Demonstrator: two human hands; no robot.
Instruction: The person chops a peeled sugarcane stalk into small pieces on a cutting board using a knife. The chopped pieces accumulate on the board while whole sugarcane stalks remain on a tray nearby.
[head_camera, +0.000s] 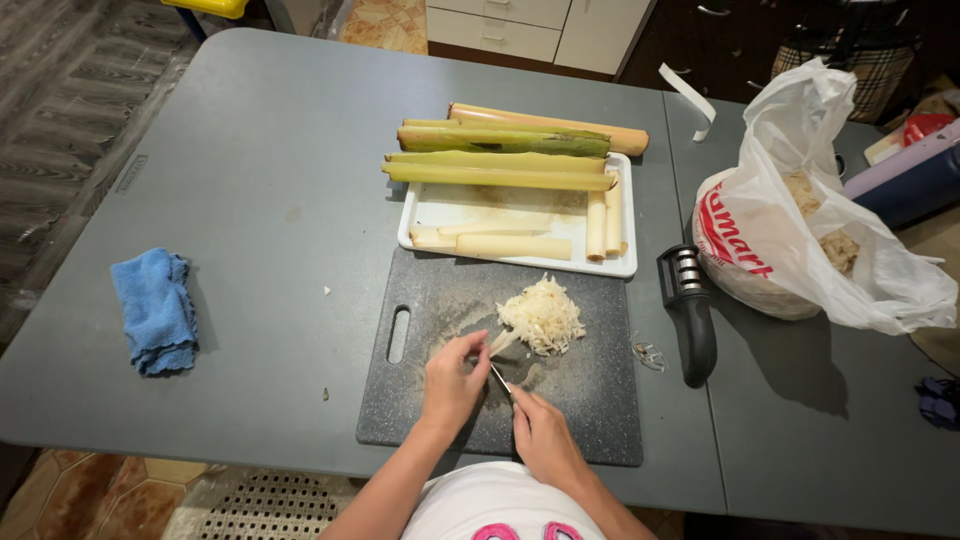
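I stand at the near edge of the grey table (250, 200), with the dark speckled cutting board (590, 400) lying close to that edge, just ahead of me. Its handle slot (398, 334) faces the left side. Left of the board the tabletop is wide and bare except for a crumpled blue cloth (155, 310) near the left edge and a few crumbs, so there is most room that way. To the right the space is tighter: a black knife sharpener (688, 310) lies just beside the board's right edge, and past it a white plastic bag (800, 220) sits toward the far right, with scraps inside. Touching the board's far edge is a white tray (470, 205) holding pale peeled stalk pieces (512, 245), with long green-yellow stalks (500, 170) laid across its far side and on the table behind it.

On the board, near its middle, lies a pile of pale shredded stalk (543, 315). My left hand (455, 380) is curled, its fingertips pinching a small pale piece of stalk (503, 342) against the board just at the near edge of the pile. My right hand (545, 435) is closed around the handle of a small knife (498, 378), whose blade points toward that piece, between my two hands. Both hands sit over the near half of the board, close together.
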